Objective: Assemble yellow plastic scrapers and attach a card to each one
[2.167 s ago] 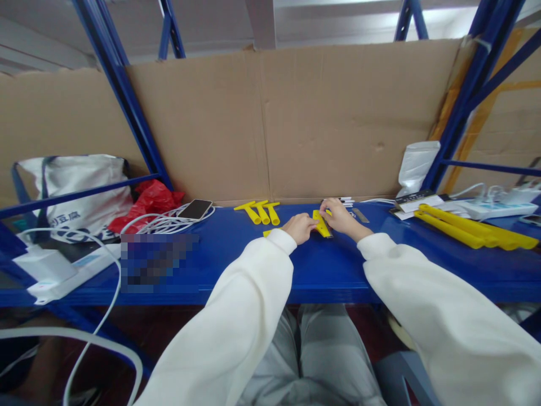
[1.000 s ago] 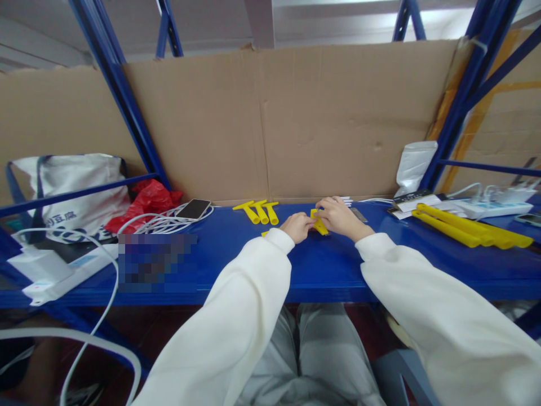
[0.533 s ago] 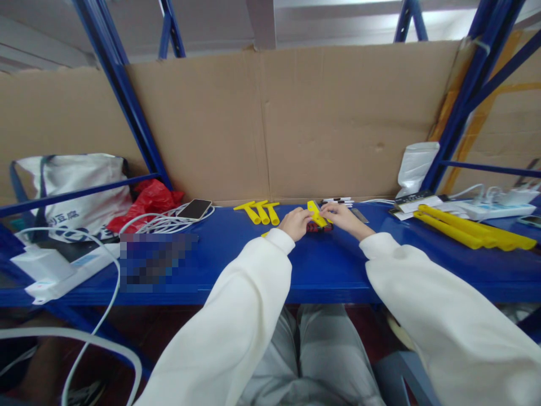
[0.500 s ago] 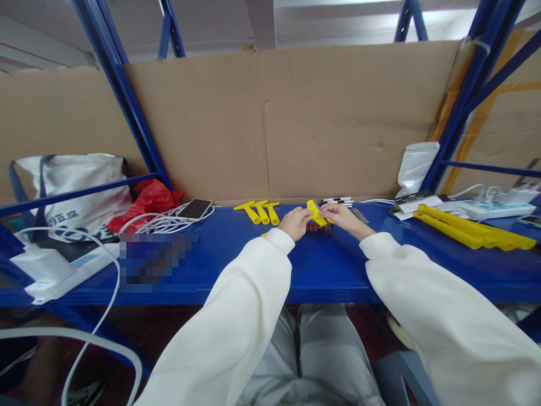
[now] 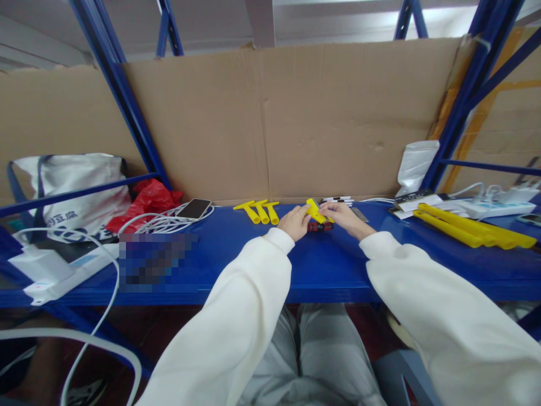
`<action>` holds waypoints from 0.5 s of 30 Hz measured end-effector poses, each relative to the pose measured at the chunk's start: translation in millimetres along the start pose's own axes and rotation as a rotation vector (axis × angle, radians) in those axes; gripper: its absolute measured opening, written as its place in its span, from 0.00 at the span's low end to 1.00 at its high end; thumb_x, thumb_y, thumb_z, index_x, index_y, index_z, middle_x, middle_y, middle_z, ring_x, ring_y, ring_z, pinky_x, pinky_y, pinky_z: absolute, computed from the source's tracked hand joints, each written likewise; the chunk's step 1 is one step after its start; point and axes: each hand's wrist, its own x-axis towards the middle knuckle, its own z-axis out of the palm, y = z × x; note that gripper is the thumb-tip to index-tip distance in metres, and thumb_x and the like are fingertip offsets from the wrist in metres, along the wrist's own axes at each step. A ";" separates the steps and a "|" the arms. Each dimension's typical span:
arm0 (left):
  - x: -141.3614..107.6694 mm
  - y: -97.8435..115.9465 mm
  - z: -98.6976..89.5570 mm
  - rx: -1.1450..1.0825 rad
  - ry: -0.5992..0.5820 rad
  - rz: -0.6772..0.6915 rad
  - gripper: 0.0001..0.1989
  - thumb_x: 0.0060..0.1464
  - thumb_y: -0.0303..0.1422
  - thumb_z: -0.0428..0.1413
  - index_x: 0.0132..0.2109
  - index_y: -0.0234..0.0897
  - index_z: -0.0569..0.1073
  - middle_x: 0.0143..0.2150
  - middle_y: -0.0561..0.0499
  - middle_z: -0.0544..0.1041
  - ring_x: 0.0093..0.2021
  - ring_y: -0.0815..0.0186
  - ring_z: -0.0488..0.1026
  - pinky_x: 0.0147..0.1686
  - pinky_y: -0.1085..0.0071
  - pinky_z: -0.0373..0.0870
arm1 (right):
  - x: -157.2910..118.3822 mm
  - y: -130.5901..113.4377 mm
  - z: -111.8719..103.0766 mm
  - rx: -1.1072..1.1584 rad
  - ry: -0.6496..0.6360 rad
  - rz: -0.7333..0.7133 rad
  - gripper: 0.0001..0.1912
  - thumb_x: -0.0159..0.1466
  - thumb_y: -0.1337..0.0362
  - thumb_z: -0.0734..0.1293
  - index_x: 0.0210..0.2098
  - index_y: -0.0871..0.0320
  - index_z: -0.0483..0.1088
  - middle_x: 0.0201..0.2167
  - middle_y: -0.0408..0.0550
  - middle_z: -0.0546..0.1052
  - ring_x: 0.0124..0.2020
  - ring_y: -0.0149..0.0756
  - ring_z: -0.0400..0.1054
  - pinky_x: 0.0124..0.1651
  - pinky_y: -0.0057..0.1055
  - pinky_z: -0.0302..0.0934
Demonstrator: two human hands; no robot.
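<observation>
White tote (image 5: 82, 192), yellow piece (image 5: 314, 210) between hands (image 5: 295, 223) (image 5: 342, 219)

Both hands (image 5: 320, 220) at a yellow piece (image 5: 314, 210) above a red-and-black object (image 5: 324, 226).

Glossy blue tabletop (image 5: 236, 259) (metal-looking), matt brown cardboard (image 5: 203, 124) behind.

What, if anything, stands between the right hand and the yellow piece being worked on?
Nothing visible: the right hand reaches the yellow piece from one side, the left hand from the other. The red-and-black object sits on the near side, not in between.
</observation>
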 end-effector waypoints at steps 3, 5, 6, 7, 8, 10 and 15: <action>-1.7 0.7 -1.5 0.030 -0.027 -0.014 0.24 0.65 0.32 0.48 0.67 0.35 0.64 0.62 0.40 0.73 0.61 0.57 0.71 0.60 0.61 0.67 | -0.5 -0.8 0.4 0.004 -0.003 0.010 0.11 0.50 0.54 0.71 0.21 0.56 0.73 0.33 0.47 0.77 0.37 0.38 0.70 0.47 0.37 0.65; -2.9 1.4 -3.0 0.054 -0.054 -0.016 0.27 0.63 0.31 0.50 0.68 0.35 0.63 0.63 0.40 0.72 0.61 0.56 0.71 0.60 0.61 0.68 | -1.0 -1.5 1.0 0.012 -0.007 0.019 0.12 0.50 0.54 0.71 0.21 0.56 0.73 0.33 0.47 0.77 0.36 0.38 0.70 0.47 0.37 0.65; -3.5 1.9 -3.9 0.067 -0.068 -0.021 0.28 0.62 0.30 0.51 0.69 0.35 0.62 0.63 0.40 0.72 0.60 0.55 0.72 0.59 0.61 0.68 | -1.2 -1.7 1.3 0.018 -0.014 0.022 0.12 0.50 0.54 0.71 0.21 0.56 0.73 0.33 0.47 0.77 0.36 0.37 0.70 0.47 0.37 0.65; -4.1 2.5 -5.0 0.079 -0.080 -0.027 0.29 0.61 0.29 0.52 0.69 0.36 0.61 0.62 0.40 0.72 0.60 0.55 0.72 0.59 0.61 0.68 | -1.3 -1.8 1.6 0.023 -0.024 0.026 0.12 0.50 0.54 0.71 0.21 0.56 0.73 0.34 0.47 0.78 0.36 0.37 0.70 0.47 0.37 0.65; -4.6 3.2 -6.1 0.090 -0.090 -0.034 0.30 0.61 0.28 0.52 0.69 0.37 0.61 0.62 0.40 0.73 0.59 0.55 0.73 0.59 0.61 0.69 | -1.4 -1.7 1.8 0.026 -0.037 0.029 0.12 0.50 0.54 0.71 0.21 0.56 0.73 0.34 0.47 0.78 0.36 0.37 0.70 0.46 0.37 0.65; -5.3 4.5 -8.3 0.109 -0.107 -0.047 0.31 0.60 0.26 0.52 0.70 0.40 0.60 0.61 0.41 0.74 0.58 0.55 0.74 0.58 0.60 0.70 | -1.3 -1.4 2.0 0.022 -0.061 0.042 0.12 0.50 0.53 0.72 0.22 0.56 0.74 0.33 0.47 0.78 0.36 0.38 0.70 0.46 0.37 0.66; -5.8 5.7 -11.5 0.135 -0.141 -0.061 0.32 0.59 0.26 0.52 0.69 0.44 0.62 0.59 0.45 0.77 0.57 0.56 0.75 0.57 0.59 0.71 | -1.0 -0.9 0.6 -0.028 -0.097 0.055 0.13 0.52 0.53 0.73 0.24 0.57 0.77 0.36 0.49 0.80 0.39 0.39 0.72 0.50 0.39 0.66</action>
